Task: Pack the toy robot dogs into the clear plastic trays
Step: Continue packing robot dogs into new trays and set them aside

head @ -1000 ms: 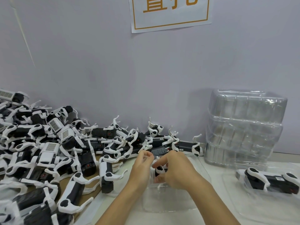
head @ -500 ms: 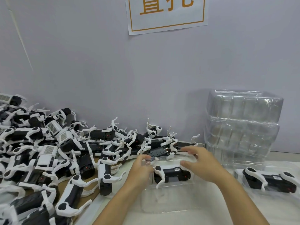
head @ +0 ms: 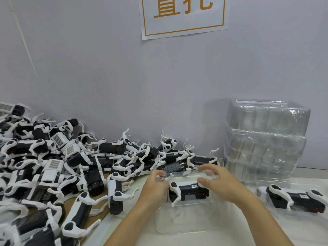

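— While the dog lay on its side in the tray, what were the hands doing?

— Both sat at its ends. The left hand curled round the tray's left edge by the head; the right hand had fingers spread and relaxed over the rear, gripping nothing I could see.

— Why there?

— Probably to steady the tray and press the dog down into its pocket.

— And the rest?

— A pile waited on the left; a packed dog lay right, before the stack.
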Demonstrator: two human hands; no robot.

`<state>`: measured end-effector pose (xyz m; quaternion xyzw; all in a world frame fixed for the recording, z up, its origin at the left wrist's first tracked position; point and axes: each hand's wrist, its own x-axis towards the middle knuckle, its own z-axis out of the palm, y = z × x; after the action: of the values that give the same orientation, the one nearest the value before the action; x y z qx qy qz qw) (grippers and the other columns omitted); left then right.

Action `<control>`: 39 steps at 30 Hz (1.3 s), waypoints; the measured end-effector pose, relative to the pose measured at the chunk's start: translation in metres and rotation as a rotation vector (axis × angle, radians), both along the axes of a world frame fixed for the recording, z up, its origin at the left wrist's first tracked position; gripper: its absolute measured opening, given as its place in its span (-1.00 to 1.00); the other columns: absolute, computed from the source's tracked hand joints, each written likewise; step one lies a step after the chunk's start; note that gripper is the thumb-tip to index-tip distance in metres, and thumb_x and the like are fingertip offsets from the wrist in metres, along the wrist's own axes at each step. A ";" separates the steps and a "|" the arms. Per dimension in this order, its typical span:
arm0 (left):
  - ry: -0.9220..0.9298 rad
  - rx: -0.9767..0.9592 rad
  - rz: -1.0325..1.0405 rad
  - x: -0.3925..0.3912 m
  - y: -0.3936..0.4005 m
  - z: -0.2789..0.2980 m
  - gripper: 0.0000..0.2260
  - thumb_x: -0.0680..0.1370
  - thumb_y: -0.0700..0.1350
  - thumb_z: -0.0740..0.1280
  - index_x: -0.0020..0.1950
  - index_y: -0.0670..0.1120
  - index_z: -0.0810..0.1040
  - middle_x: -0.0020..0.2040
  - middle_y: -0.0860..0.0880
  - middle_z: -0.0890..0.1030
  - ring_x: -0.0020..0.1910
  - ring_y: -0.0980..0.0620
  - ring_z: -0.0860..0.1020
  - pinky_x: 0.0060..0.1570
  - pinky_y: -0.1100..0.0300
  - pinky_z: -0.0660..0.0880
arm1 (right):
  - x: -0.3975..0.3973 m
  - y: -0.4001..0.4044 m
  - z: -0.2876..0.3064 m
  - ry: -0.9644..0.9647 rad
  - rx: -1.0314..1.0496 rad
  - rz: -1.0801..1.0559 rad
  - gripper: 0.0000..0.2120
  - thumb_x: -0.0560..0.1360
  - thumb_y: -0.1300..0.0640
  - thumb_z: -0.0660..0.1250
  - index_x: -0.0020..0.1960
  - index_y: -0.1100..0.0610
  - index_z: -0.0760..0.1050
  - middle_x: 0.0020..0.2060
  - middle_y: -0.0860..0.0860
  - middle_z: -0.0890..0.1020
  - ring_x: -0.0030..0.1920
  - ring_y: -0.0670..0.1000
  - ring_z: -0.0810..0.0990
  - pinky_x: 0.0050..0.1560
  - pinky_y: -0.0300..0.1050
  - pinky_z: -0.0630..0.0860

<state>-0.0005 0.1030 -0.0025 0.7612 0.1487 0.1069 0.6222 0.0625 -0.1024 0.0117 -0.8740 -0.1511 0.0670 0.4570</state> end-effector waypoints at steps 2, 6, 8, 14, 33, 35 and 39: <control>-0.006 0.015 -0.022 -0.002 0.000 0.001 -0.78 0.58 -0.14 0.32 0.19 0.07 0.48 0.10 0.10 0.50 0.02 0.20 0.46 -0.10 0.26 0.36 | -0.002 0.000 0.000 0.024 0.005 0.021 -0.69 0.53 -0.09 0.37 0.23 -0.31 0.43 0.31 -0.02 0.45 0.22 -0.03 0.45 0.13 -0.12 0.38; -0.015 0.087 -0.091 -0.004 0.002 0.004 -0.75 0.54 -0.09 0.41 0.17 0.13 0.48 0.12 0.11 0.49 0.13 0.14 0.48 -0.07 0.25 0.36 | -0.004 0.004 0.001 0.040 -0.015 0.044 -0.66 0.57 -0.08 0.29 0.31 -0.30 0.36 0.34 0.00 0.41 0.18 -0.03 0.46 0.09 -0.12 0.38; -0.002 0.134 -0.113 -0.005 0.004 0.005 -0.75 0.55 -0.09 0.41 0.15 0.16 0.47 0.14 0.09 0.48 0.17 0.08 0.48 -0.07 0.26 0.36 | -0.004 0.005 0.001 0.035 -0.019 0.047 -0.64 0.57 -0.06 0.29 0.33 -0.29 0.35 0.36 0.01 0.41 0.19 -0.03 0.45 0.10 -0.12 0.37; -0.030 0.200 -0.175 -0.009 0.005 0.009 -0.79 0.57 -0.09 0.39 0.15 0.16 0.51 0.09 0.20 0.46 0.10 0.25 0.44 -0.13 0.44 0.30 | -0.003 0.002 0.000 0.028 0.026 0.066 -0.67 0.54 -0.03 0.33 0.26 -0.32 0.41 0.30 -0.03 0.43 0.27 -0.02 0.45 0.16 -0.08 0.39; 0.113 1.153 -0.460 -0.020 -0.015 0.016 -0.26 0.28 0.60 0.18 0.40 0.36 0.21 0.64 0.02 -0.12 0.60 -0.05 -0.23 0.55 -0.09 -0.18 | 0.004 0.003 -0.007 -0.092 0.047 0.029 -0.87 0.56 -0.05 0.33 0.07 -0.26 0.48 0.03 -0.29 0.46 0.16 -0.15 0.46 0.00 -0.18 0.37; 0.097 1.150 -0.441 -0.019 -0.012 0.017 -0.26 0.25 0.61 0.17 0.37 0.36 0.24 0.63 0.03 0.00 0.60 -0.02 -0.12 0.55 -0.06 -0.09 | 0.004 0.004 -0.007 -0.085 0.045 0.032 -0.86 0.56 -0.05 0.33 0.08 -0.27 0.48 0.04 -0.29 0.45 0.18 -0.12 0.46 0.04 -0.15 0.37; 0.036 1.159 -0.419 -0.019 -0.011 0.019 -0.23 0.20 0.63 0.16 0.31 0.30 0.31 0.51 0.12 0.20 0.50 0.09 0.06 0.48 0.03 0.03 | 0.002 0.005 -0.006 -0.067 0.034 0.029 -0.86 0.56 -0.07 0.33 0.07 -0.29 0.47 0.08 -0.20 0.48 0.19 -0.11 0.46 0.01 -0.15 0.37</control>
<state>-0.0195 0.0923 0.0161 0.9902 -0.0757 0.0328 0.1126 0.0648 -0.0976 0.0056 -0.8654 -0.1803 0.0418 0.4656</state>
